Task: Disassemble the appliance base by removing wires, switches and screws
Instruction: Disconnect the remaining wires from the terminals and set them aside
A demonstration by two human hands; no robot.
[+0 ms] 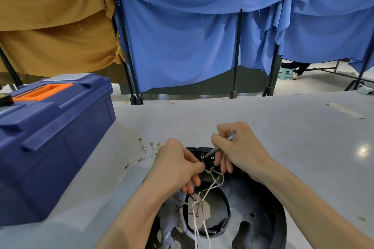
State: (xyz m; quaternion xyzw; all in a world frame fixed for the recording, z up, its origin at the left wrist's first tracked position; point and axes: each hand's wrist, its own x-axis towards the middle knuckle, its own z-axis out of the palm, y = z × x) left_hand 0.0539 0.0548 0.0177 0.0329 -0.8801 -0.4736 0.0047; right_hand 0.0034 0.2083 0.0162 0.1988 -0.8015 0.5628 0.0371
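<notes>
Left hand [174, 164] fingers pinching white wires [210, 185] at black appliance base [261, 220], right hand [235, 147] fingers gripping screwdriver [219, 147] on switch terminals [206, 157], loose wires [141, 152] and blue toolbox [50, 141] left on tabletop [293, 127].

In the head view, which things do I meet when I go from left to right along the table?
Toolbox → loose wires → left hand → switch block → right hand holding a screwdriver.

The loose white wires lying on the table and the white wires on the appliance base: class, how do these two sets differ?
The loose wires lie free on the table, left of the hands; the base wires hang across the black base. Nothing touches the loose wires; the left hand grips the base wires. Both sets are thin, white and metal-tipped.
</notes>
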